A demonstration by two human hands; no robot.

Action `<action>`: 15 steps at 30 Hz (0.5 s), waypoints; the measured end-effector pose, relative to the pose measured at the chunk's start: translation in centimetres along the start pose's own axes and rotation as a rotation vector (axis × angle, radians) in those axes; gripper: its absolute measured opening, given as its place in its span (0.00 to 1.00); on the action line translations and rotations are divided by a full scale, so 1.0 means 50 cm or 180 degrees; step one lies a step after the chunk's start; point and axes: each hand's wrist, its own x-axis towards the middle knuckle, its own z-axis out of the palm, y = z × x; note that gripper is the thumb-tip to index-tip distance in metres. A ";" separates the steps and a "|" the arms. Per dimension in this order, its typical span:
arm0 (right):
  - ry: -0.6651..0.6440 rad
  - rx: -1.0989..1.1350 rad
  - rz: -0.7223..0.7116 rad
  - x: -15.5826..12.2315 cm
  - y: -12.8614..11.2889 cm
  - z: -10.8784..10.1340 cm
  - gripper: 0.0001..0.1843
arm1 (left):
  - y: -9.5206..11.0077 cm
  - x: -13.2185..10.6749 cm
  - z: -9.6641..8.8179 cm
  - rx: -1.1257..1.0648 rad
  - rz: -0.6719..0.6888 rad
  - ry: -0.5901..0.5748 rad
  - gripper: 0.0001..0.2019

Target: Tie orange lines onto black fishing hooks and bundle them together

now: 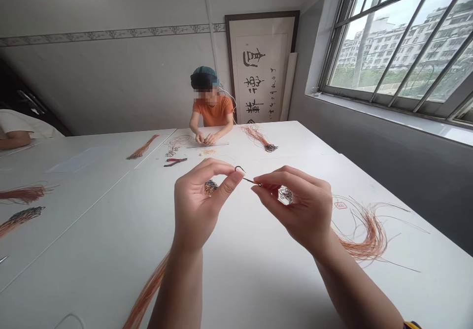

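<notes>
Above the white table [229, 270], a dark fish hook [248, 179] is held between both hands, its bend toward the left. My left hand [197, 201] is closed, pinching the hook near its bend between thumb and fingertips. At the other end of the shank, my right hand [301, 198] pinches with thumb and forefinger; those fingertips partly hide the tip. Behind the left hand shows a cluster of hooks [211, 187], with a bundle of coppery lines [148, 289] beside that forearm. More hooks [285, 195] appear behind the right hand, and curved coppery lines [373, 235] spread beyond it.
Across the table a person in an orange shirt [214, 112] works with both hands on something small. Red-handled pliers [175, 161] lie nearby. Other line bundles rest at the far right [266, 144], far left [144, 148] and left edge [22, 215]. Another person's arm [15, 139] is at left.
</notes>
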 end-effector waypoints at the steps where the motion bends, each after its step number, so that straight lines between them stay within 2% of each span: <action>1: 0.0046 0.0017 -0.0026 0.001 0.001 0.002 0.09 | -0.001 0.000 0.000 -0.0001 -0.0025 0.0011 0.07; 5: 0.0227 -0.0001 -0.0194 0.004 0.000 0.007 0.10 | -0.004 0.002 0.001 -0.0002 -0.0053 -0.0016 0.07; 15: 0.0308 -0.0334 -0.0380 0.003 0.000 0.014 0.11 | -0.008 -0.001 0.002 0.0155 0.0181 -0.0089 0.06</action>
